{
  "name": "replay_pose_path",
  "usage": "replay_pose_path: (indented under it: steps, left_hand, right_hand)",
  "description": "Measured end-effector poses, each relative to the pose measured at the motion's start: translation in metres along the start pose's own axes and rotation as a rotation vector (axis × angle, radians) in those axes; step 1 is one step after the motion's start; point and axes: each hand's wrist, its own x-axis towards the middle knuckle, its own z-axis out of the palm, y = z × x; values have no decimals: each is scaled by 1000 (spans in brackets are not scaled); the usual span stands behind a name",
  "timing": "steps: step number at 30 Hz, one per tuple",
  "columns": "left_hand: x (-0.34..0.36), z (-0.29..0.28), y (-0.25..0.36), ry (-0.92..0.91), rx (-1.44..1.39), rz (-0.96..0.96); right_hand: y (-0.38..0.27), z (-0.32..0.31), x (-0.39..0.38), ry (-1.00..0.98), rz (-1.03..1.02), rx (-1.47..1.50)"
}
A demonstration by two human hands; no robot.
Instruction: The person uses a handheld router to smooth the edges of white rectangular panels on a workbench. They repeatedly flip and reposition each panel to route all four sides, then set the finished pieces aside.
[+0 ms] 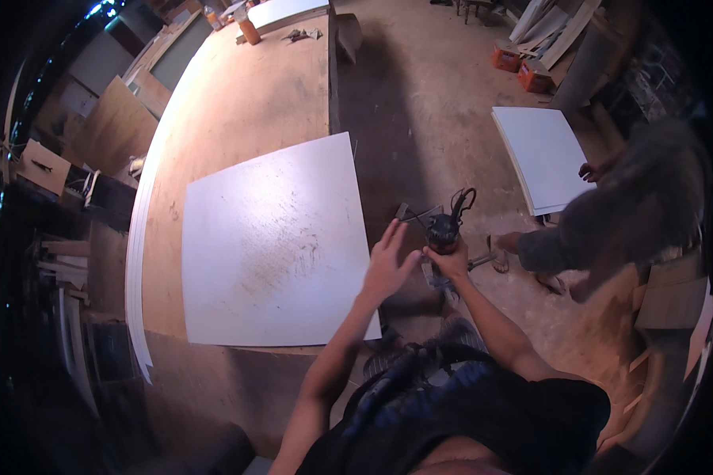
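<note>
My right hand point(451, 263) is closed around the body of a dark corded power tool point(442, 228), its exact kind unclear, held just off the table's right side. A looped black cable point(465, 202) rises from it, and greyish metal parts show beneath and beside it. Close by on the left, my left hand point(388, 267) hovers near the panel's right edge, fingers stretched and holding nothing. A large white panel point(238, 214) lies on the wooden worktable point(269, 99), with brown dust and dark specks scattered over its middle.
At right, another person point(618, 214) bends beside a stack of white panels point(543, 158). Orange-red crates point(535, 77) and leaning boards point(553, 32) stand beyond. An orange bottle point(248, 30) sits on the table's far end. Wood scraps line the left side.
</note>
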Motion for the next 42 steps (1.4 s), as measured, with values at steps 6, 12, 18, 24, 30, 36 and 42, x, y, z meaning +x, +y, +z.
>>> replay_pose_path:
  steps: [6,12,18,24,30,36,42]
  left_hand:
    - [-70,-24,-40,34,-81,-346]
    - [-106,29,-20,186,-141,-744]
    - [-64,81,6,165,-198,-856]
    - [19,101,2,8,-144,-717]
    - [85,103,-59,-80,-161,-750]
    - [194,113,-112,-136,-148,-690]
    - [357,85,-172,-264,-87,-463]
  right_hand:
    - [52,-70,67,151,88,-45]
    - [78,-158,160,290,165,-60]
    - [74,-209,229,343,235,30]
    - [77,-228,278,447,290,37]
    - [117,-230,323,513,351,55]
    - [135,-244,395,692,375,82]
    - [129,-252,499,860,330,170]
